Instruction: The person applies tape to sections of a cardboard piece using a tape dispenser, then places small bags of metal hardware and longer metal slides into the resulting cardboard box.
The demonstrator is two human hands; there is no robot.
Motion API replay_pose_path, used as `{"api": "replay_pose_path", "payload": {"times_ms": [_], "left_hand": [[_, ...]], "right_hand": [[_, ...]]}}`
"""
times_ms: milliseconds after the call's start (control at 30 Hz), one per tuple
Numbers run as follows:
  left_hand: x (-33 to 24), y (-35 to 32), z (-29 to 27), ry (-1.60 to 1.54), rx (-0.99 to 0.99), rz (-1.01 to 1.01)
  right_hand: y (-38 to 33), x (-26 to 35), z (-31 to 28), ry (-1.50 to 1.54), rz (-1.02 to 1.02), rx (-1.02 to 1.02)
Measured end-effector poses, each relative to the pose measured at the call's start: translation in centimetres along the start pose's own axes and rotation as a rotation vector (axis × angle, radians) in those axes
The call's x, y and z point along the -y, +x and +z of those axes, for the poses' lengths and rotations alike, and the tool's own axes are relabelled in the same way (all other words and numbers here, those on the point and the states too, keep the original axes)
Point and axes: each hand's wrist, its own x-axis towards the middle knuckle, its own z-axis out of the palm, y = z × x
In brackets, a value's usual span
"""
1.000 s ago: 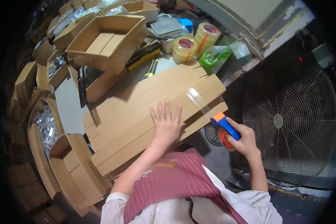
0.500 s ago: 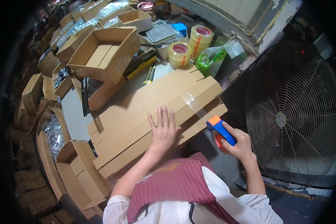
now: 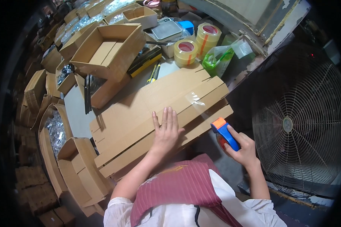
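My left hand (image 3: 165, 133) lies flat on a folded-down cardboard carton (image 3: 140, 109), fingers stretched out and pressing on its top panel. A short strip of clear tape (image 3: 196, 99) is stuck near the carton's right end and runs down toward the gap between its flaps. In my right hand (image 3: 244, 150) is a blue tape dispenser (image 3: 228, 137) with an orange head, held just off the carton's right edge. My fingers partly hide the red-cored roll in it.
Tape rolls (image 3: 185, 53), a green-and-clear plastic bag (image 3: 218, 60), a yellow-black utility knife (image 3: 153, 73) and a scale (image 3: 166, 29) sit beyond the carton. Open boxes (image 3: 106, 53) crowd the left. A large fan (image 3: 291, 125) stands close at my right.
The dispenser has turned slightly in my right hand, so less of its red roll shows. My left hand stays flat on the carton. The whole view has shifted a little.
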Motion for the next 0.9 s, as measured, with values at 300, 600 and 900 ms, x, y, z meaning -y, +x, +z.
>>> {"api": "replay_pose_path", "payload": {"times_ms": [300,600,900], "left_hand": [[0.2,0.0,0.2,0.045,-0.088,0.05],[-0.1,0.1,-0.2,0.07,-0.073,0.052],[-0.1,0.2,-0.3,0.069,-0.08,0.093]], "right_hand": [[-0.1,0.0,0.0,0.003,-0.002,0.004],[0.0,-0.2,0.6,-0.042,0.041,0.073],[0.4,-0.9,2.5,-0.102,0.077,0.113]]}}
